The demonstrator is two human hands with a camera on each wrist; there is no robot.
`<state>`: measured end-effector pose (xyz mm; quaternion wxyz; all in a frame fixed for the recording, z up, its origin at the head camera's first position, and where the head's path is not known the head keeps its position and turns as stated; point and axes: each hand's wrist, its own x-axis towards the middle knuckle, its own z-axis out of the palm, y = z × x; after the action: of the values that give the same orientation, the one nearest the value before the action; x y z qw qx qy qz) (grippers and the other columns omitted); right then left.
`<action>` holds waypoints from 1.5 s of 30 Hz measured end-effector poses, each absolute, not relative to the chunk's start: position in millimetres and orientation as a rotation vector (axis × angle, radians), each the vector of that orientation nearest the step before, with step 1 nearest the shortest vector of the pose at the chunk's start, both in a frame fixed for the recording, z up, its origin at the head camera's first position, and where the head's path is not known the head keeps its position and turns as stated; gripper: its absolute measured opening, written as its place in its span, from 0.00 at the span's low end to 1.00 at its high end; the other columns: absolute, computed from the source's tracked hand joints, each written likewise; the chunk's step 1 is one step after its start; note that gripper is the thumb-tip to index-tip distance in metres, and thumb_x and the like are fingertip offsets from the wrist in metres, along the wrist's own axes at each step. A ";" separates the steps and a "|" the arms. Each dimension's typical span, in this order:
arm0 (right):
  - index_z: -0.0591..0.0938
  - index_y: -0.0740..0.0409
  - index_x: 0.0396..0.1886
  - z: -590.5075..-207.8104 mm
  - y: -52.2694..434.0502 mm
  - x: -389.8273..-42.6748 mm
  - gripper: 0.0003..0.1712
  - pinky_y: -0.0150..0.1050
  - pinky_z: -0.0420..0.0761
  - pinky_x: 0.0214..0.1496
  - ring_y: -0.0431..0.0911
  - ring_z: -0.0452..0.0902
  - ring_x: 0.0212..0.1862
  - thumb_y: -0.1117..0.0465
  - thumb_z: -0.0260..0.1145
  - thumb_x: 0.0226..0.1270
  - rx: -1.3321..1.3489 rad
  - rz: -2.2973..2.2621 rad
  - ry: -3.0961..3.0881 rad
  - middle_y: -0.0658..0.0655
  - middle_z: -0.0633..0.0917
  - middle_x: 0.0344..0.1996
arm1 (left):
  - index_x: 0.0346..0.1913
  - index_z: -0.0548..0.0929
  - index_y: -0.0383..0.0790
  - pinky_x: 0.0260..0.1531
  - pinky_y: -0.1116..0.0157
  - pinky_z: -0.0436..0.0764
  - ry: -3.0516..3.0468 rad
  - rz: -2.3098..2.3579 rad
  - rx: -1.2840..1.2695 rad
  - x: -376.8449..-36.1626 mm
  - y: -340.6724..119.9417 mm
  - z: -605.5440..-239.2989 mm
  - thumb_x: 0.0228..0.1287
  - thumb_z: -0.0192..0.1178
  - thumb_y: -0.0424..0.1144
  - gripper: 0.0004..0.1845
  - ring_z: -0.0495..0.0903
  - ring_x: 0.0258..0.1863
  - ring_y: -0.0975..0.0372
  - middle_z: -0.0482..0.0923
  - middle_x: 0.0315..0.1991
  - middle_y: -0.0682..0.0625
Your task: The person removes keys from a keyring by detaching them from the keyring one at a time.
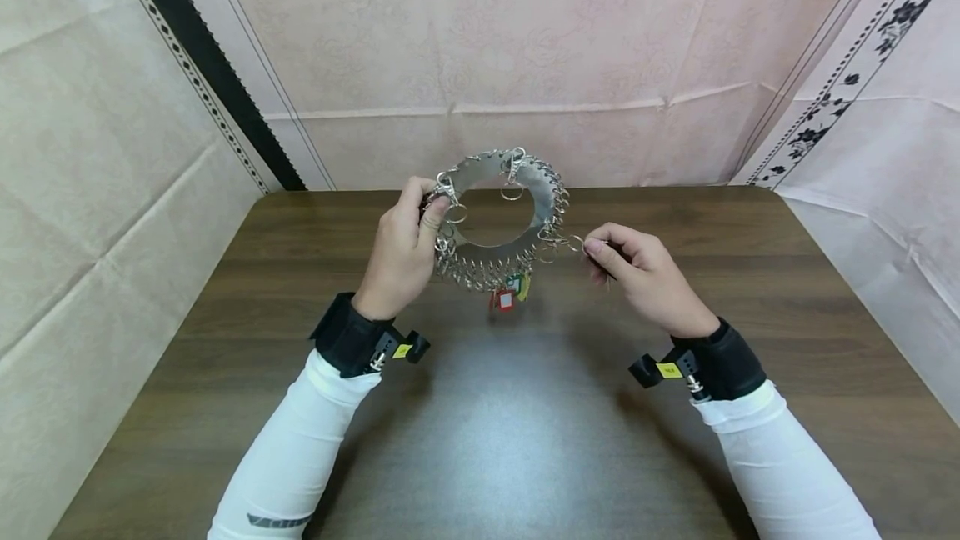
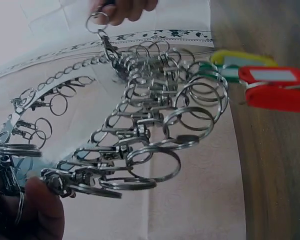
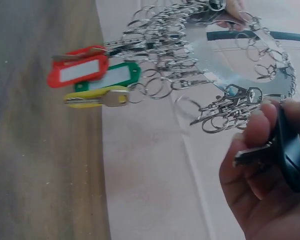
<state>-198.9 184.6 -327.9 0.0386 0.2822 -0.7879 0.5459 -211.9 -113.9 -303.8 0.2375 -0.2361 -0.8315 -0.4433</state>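
keyring (image 1: 487, 255) is hanging over the table (image 1: 487, 440); we are gripping its rim with our left hand (image 1: 397, 252) and pinching a black-headed key (image 3: 291, 155) beside it with our right hand (image 1: 641, 273).

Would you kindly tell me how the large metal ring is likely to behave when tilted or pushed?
The large metal ring is probably stiff: its flat band looks round with the left hand gripping one side. Its clips crowd the edge, so they may swing and snag one another. The red key tag dangles below, so it would likely sway.
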 end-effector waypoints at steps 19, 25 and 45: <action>0.78 0.60 0.34 -296.4 184.3 -191.6 0.10 0.34 0.76 0.28 0.46 0.73 0.25 0.61 0.54 0.75 0.733 1.565 -2.313 0.57 0.76 0.22 | 0.46 0.68 0.41 0.22 0.65 0.73 -2.611 -1.186 -0.639 -216.0 -113.1 -319.9 0.75 0.45 0.47 0.12 0.73 0.23 0.60 0.75 0.30 0.49; 0.77 0.65 0.34 -286.8 188.2 -190.4 0.13 0.33 0.80 0.31 0.46 0.76 0.26 0.60 0.54 0.74 0.681 1.690 -2.223 0.57 0.77 0.22 | 0.42 0.70 0.45 0.21 0.66 0.69 -2.713 -1.054 -0.699 -213.8 -110.8 -325.3 0.69 0.51 0.53 0.15 0.71 0.21 0.62 0.71 0.24 0.53; 0.76 0.68 0.34 -274.5 175.2 -178.7 0.11 0.32 0.81 0.35 0.44 0.79 0.29 0.64 0.53 0.75 0.842 1.782 -2.180 0.57 0.81 0.27 | 0.31 0.84 0.58 0.25 0.68 0.75 -2.877 -1.013 -0.859 -210.1 -110.2 -355.7 0.55 0.69 0.53 0.07 0.76 0.23 0.70 0.81 0.26 0.67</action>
<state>-178.7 175.2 -274.5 0.1014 0.2851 -0.7379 0.6032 -210.1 -110.2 -355.7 -0.0138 -0.2711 -0.9078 -0.3196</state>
